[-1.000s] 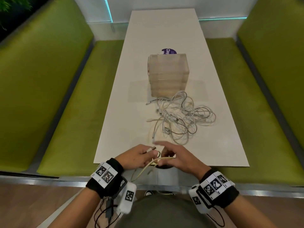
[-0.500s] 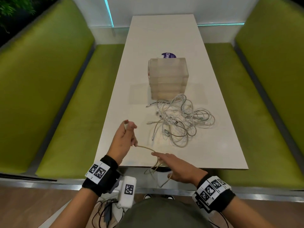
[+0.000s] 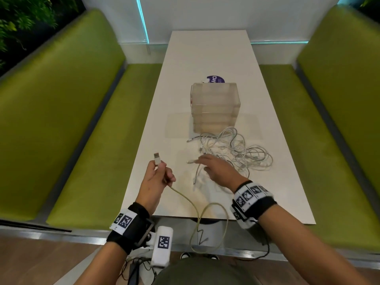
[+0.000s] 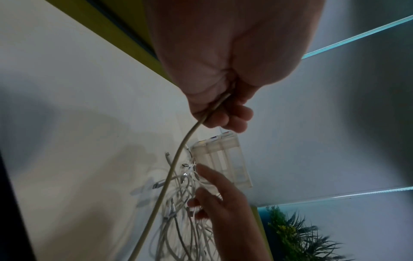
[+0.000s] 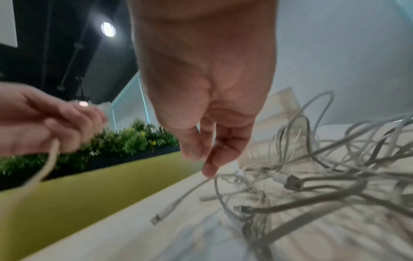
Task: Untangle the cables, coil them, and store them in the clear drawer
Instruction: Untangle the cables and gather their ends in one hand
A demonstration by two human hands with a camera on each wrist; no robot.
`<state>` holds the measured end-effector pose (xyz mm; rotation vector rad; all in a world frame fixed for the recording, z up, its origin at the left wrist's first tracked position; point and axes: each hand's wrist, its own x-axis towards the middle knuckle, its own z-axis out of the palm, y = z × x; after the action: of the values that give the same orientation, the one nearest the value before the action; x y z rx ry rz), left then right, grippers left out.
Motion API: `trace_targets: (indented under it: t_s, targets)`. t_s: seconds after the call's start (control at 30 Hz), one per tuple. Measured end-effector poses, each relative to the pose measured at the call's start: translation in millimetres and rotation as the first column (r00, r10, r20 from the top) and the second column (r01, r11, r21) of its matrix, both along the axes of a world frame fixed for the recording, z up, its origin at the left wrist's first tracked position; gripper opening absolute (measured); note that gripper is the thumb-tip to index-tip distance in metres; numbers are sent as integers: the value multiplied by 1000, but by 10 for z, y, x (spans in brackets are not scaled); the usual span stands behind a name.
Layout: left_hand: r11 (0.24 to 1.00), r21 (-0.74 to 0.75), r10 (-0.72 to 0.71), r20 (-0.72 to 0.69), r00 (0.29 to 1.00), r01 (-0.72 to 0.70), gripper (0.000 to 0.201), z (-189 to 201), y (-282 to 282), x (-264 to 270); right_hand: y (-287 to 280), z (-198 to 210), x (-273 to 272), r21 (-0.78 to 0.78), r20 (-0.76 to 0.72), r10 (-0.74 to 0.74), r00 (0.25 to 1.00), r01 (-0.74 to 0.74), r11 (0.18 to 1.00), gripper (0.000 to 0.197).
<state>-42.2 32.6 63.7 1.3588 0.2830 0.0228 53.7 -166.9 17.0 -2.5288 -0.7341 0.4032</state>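
Note:
My left hand [image 3: 157,173] grips a yellowish cable [image 3: 194,208] near its plug [image 3: 157,158], which sticks up above the fist. The rest of that cable hangs off the table's near edge in a loose loop. The left wrist view shows the same cable [image 4: 176,159] running out of the curled fingers [image 4: 232,114]. A tangled pile of white cables [image 3: 234,151] lies on the table in front of the clear drawer unit [image 3: 214,108]. My right hand [image 3: 213,166] hovers over the pile's near left side, fingers relaxed and holding nothing, fingertips [image 5: 209,167] just above a cable end.
The long white table [image 3: 205,58] has green benches [image 3: 92,140] on both sides. A purple round label [image 3: 214,79] lies behind the drawer unit. Plants stand beyond the left bench.
My left hand lifted the yellowish cable's plug end up and to the left. My right hand let go of that cable and moved forward onto the near side of the white pile.

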Motion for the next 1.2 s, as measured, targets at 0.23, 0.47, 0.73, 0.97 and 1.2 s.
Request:
trace_targets:
  t_s: [0.23, 0.47, 0.73, 0.97, 1.2]
  targets:
    - [991, -35, -133, -20, 991, 132, 5, 10, 13, -53, 168, -211, 211, -160, 117, -57, 991, 76, 984, 19]
    - [969, 40, -238, -106, 965, 243, 19, -73, -44, 26, 7, 2, 12, -51, 140, 57, 988, -50, 997, 18]
    - [971, 39, -231, -78, 970, 234, 21, -94, -96, 89, -167, -157, -530, -223, -438, 170, 883, -290, 931, 19]
    - [976, 30, -214, -60, 975, 216, 22, -115, -103, 134, -94, -35, -334, -115, -322, 163, 932, -210, 971, 23]
    - [978, 14, -207, -113, 972, 210, 23, -202, -165, 80, 48, -278, 188, -132, 1, -82, 997, 81, 988, 36]
